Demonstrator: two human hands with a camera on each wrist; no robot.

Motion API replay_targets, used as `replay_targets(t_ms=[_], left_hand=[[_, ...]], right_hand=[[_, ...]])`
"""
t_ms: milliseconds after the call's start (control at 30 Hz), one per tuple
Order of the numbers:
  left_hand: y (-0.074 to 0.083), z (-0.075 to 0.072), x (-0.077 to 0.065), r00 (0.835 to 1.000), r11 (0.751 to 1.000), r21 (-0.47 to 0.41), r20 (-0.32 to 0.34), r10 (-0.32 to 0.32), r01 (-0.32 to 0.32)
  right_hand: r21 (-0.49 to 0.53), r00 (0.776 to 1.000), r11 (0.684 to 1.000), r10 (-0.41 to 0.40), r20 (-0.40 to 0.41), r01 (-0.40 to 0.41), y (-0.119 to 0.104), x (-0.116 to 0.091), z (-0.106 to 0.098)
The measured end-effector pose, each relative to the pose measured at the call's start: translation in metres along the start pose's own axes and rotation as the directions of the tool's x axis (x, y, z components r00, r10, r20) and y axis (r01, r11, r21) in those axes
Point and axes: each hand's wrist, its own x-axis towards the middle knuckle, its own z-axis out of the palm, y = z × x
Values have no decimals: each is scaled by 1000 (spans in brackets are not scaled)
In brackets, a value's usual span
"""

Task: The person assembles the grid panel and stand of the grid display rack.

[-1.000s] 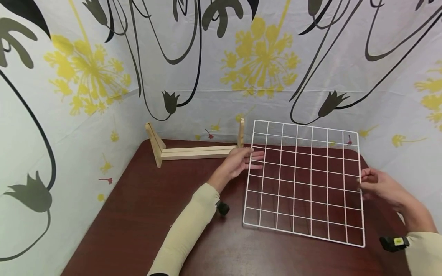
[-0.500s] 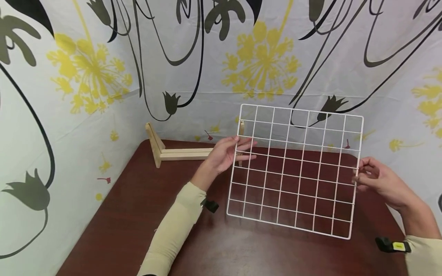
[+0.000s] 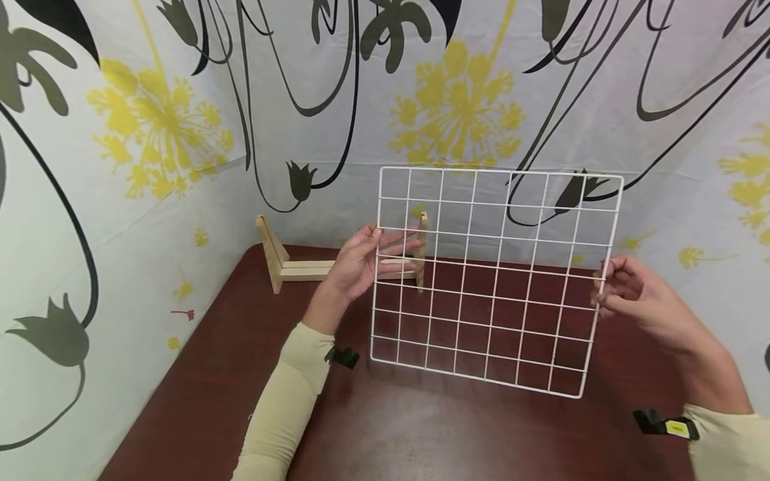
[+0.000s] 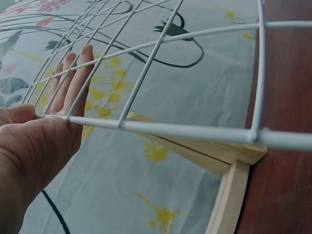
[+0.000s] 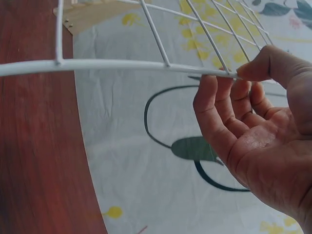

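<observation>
A white wire grid panel (image 3: 493, 296) is held up above the table, tilted, by its two sides. My left hand (image 3: 355, 264) holds the left edge, with the thumb over the border wire and the fingers stretched out behind the mesh. In the left wrist view, the fingers of that hand (image 4: 39, 141) show through the grid's squares. At the opposite edge my right hand (image 3: 640, 297) pinches the border wire between thumb and curled fingertips, seen closely in the right wrist view at the hand (image 5: 263, 131).
A light wooden stand (image 3: 307, 270) with two uprights and a crossbar rests at the back of the dark red-brown table (image 3: 252, 361). Behind the grid, its right upright (image 3: 423, 234) shows through the mesh. Flower-patterned cloth (image 3: 198, 133) hangs around the table's back and sides.
Both hands have moved the grid panel left and upward, and it now stands more upright, overlapping the wooden stand's right end. The stand has stayed in place.
</observation>
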Motion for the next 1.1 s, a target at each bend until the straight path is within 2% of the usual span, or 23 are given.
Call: replay_targets(t_ms=[167,300,533,667,833,967,1100], left_hand=[[9,2,-6,995,993,75,-19,95,-93],[13,4,-9,977,970,165,-81,196,-181],[13,6,-14,920,910,266,-142,365,-319],[14,6,-15,882,876,310,-180,436,-370],[13,5,-14,838,839,340,-206,506,-424],[10,4,-15,817,818,344,-195,542,-461],[7,4,-15,797,790,372,-179,577,-488]], right_hand=[[20,999,999,-38,-25,38,-1,9,13],[40,997,996,-72,-35,74,1,17,26],[10,990,994,-112,-90,113,4,30,45],[-18,984,993,-116,-132,114,7,34,54],[-66,968,993,-108,-229,95,16,36,62],[-125,948,989,-116,-297,82,23,36,68],[-261,942,965,-116,-316,31,25,36,72]])
